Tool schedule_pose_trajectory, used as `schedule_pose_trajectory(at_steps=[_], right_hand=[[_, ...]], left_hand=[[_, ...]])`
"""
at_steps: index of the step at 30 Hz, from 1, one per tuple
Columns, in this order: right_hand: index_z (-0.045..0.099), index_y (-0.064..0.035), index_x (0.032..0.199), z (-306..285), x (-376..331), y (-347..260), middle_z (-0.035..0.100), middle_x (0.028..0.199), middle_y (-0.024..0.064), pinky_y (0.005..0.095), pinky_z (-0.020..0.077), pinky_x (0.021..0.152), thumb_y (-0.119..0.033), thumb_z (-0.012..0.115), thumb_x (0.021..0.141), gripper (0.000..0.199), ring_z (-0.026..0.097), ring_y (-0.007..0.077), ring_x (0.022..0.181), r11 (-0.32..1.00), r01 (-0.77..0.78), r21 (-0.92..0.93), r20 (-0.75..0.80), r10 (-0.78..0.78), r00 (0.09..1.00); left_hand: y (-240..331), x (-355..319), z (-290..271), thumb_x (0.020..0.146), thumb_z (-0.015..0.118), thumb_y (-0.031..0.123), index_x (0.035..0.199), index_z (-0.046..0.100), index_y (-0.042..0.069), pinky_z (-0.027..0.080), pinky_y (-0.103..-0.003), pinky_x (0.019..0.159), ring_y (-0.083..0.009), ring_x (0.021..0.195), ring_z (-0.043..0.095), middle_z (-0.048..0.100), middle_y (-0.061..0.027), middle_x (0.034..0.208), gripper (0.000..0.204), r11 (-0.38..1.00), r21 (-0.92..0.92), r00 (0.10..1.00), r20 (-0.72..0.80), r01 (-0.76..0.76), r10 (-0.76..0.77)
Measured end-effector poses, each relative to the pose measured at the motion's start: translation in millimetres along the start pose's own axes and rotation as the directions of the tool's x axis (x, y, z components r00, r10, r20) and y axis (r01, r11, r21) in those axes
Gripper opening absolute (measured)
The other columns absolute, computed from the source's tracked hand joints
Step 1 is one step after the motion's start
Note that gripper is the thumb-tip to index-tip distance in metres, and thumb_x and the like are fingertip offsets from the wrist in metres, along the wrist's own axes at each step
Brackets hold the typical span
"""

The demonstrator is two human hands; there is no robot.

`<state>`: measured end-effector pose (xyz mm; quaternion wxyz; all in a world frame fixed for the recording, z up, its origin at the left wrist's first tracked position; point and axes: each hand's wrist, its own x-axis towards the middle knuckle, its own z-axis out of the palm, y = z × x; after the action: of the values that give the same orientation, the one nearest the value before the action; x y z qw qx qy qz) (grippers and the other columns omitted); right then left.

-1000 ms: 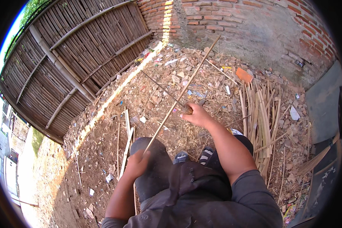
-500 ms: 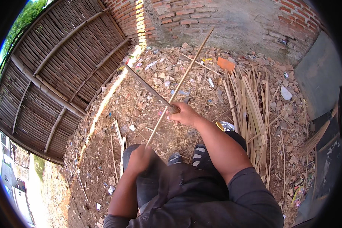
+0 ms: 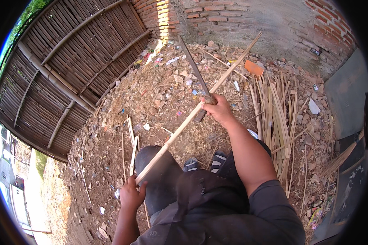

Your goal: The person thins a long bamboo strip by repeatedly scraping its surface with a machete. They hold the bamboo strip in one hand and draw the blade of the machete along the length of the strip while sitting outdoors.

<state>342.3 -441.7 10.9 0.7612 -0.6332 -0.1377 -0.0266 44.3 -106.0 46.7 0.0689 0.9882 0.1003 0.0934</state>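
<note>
A long pale bamboo strip (image 3: 171,139) slants from my lap up toward the wall, its broad face showing. Its near end is gripped by my left hand (image 3: 132,193), beside my left knee. My right hand (image 3: 218,108) is closed round the dark handle of a machete (image 3: 195,69), whose blade points up and away to the left. Strip and machete cross at the right hand, where the strip runs close against the fingers; whether the blade's edge touches it cannot be made out.
Many split bamboo strips (image 3: 277,118) lie heaped on the right, with a few more (image 3: 132,143) left of my knee. Rubble and litter cover the ground. A bamboo-slat panel (image 3: 81,53) leans at the left, a brick wall (image 3: 249,20) stands behind, and a grey sheet (image 3: 346,92) is at right.
My right hand has moved right and slightly up with the machete, whose blade stands steeper. My left hand has drawn back down and left; the strip now shows its broad face.
</note>
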Motion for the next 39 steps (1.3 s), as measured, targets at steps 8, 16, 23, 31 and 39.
schedule_pose_trajectory(at_steps=[8, 16, 23, 31, 39], right_hand=[[0.071, -0.002, 0.103, 5.6, 0.9, 1.4, 0.066, 0.079, 0.0012, 0.0275, 0.0472, 0.061, -0.012, 0.074, 0.081, 0.025, 0.06, 0.0091, 0.069, 0.988, 0.0, -0.156, 0.065, 0.01, 0.998], [0.07, -0.0021, 0.102, 20.5, -3.3, -0.9, 0.068, 0.084, 0.0019, 0.0277, 0.0486, 0.065, -0.013, 0.074, 0.083, 0.023, 0.062, 0.0095, 0.072, 0.991, -0.019, -0.135, 0.085, 0.03, 0.996], [0.068, -0.0038, 0.106, 22.6, -7.5, -10.3, 0.063, 0.081, -0.0002, 0.0265, 0.0472, 0.059, -0.009, 0.075, 0.085, 0.022, 0.057, 0.0082, 0.065, 0.997, -0.044, -0.066, 0.131, 0.053, 0.99], [0.069, -0.0076, 0.111, 11.4, -6.8, -20.6, 0.069, 0.082, 0.011, 0.0356, 0.0531, 0.071, -0.019, 0.078, 0.081, 0.033, 0.069, 0.0235, 0.077, 0.766, 0.297, -0.57, 0.141, -0.265, 0.954], [0.063, -0.0097, 0.095, 62.4, -31.3, -5.8, 0.069, 0.081, 0.0126, 0.0495, 0.0506, 0.068, -0.029, 0.077, 0.08, 0.029, 0.068, 0.0364, 0.081, 0.524, 0.362, -0.771, 0.511, 0.171, 0.842]], left_hand=[[3.1, -5.4, -1.2, 0.083, 0.078, 0.033, 0.104, 0.062, 0.005, 0.052, -0.045, 0.066, -0.0352, 0.074, 0.065, 0.064, -0.0133, 0.087, 0.039, 0.978, -0.198, 0.994, -0.096, -0.068, 0.05], [30.7, 29.9, 9.3, 0.088, 0.071, 0.038, 0.102, 0.064, 0.003, 0.053, -0.05, 0.075, -0.042, 0.086, 0.068, 0.069, -0.02, 0.093, 0.038, 0.976, -0.215, 0.991, 0.125, -0.026, 0.054], [39.9, 35.0, 14.8, 0.092, 0.065, 0.038, 0.102, 0.063, 0.003, 0.053, -0.055, 0.072, -0.0449, 0.082, 0.068, 0.068, -0.0248, 0.091, 0.036, 0.979, -0.2, 0.993, 0.104, -0.038, 0.06], [30.7, 38.4, 28.4, 0.099, 0.059, 0.03, 0.098, 0.059, 0.004, 0.049, -0.055, 0.063, -0.0477, 0.074, 0.065, 0.066, -0.0254, 0.078, 0.027, 0.98, -0.199, 0.996, 0.09, 0.008, 0.01], [4.3, 22.7, 18.1, 0.097, 0.059, 0.032, 0.088, 0.058, 0.0, 0.048, -0.057, 0.065, -0.0498, 0.072, 0.063, 0.065, -0.0278, 0.076, 0.033, 0.962, -0.241, 0.984, 0.153, 0.127, -0.091]])
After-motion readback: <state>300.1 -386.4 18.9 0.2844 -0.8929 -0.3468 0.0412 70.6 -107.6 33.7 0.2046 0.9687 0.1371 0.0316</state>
